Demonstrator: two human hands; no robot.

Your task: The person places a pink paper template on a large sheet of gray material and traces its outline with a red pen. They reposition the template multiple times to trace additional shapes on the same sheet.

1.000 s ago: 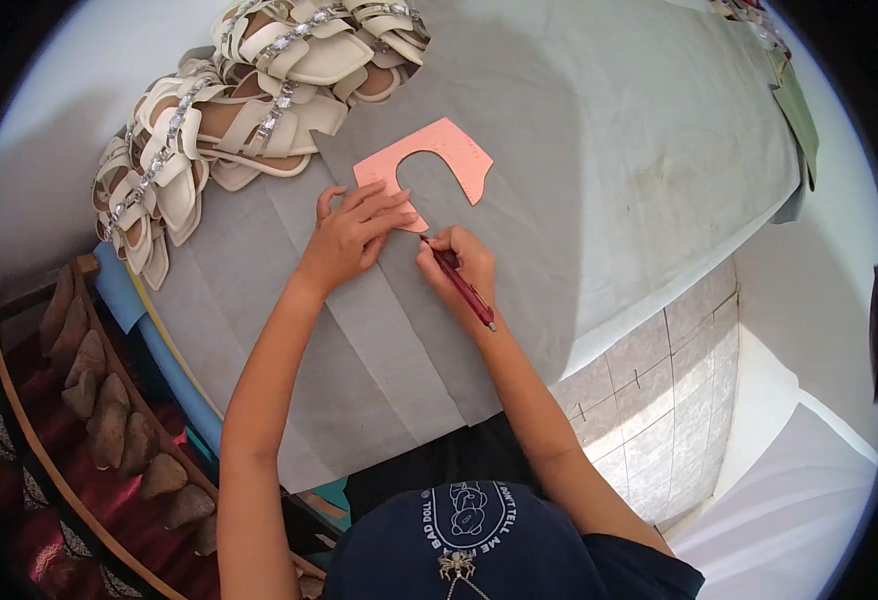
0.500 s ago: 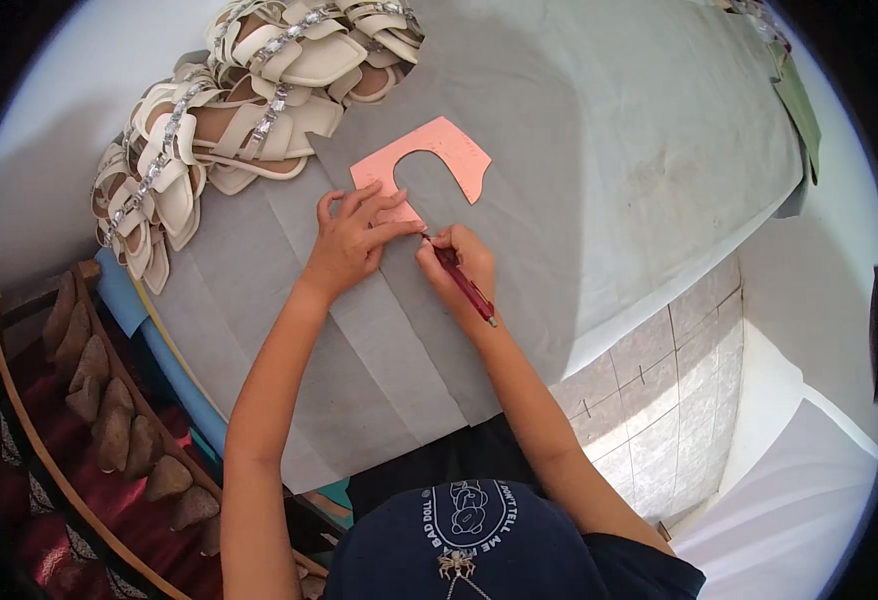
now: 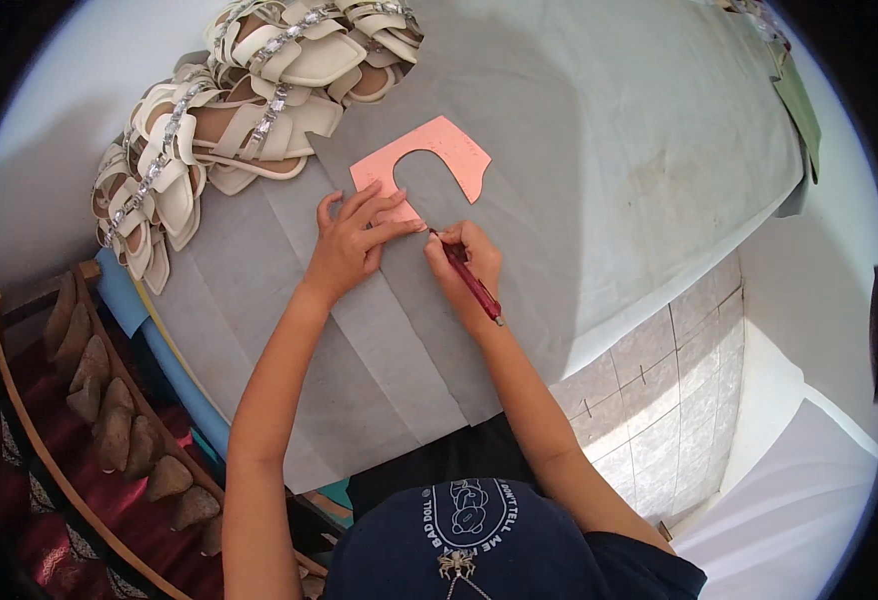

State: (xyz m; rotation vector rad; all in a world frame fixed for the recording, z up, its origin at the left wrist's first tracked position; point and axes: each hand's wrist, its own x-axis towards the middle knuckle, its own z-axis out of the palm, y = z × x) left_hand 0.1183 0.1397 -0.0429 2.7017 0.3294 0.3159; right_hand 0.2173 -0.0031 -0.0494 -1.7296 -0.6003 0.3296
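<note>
A flat, pink, curved pattern piece [image 3: 439, 142] lies on grey sheet material [image 3: 519, 110] spread over the table. My left hand [image 3: 354, 235] rests on the pattern's lower left arm, fingers spread and pressing it flat. Gripped in my right hand [image 3: 469, 270] is a dark red pen [image 3: 477, 285], its tip down by the pattern's lower corner, close to my left fingertips. The tip itself is small, and I cannot tell whether it touches the sheet. The pen's back end points toward me.
White strappy sandals with jewelled bands [image 3: 259, 110] are heaped at the table's far left. Below them on the left stands a wooden rack [image 3: 34, 460] holding several brown shoe lasts [image 3: 114, 430]. Tiled floor [image 3: 659, 370] shows beyond the table's right edge.
My right hand and the pen have shifted slightly to the right, away from the pattern's corner. The left hand and the pattern have stayed in place.
</note>
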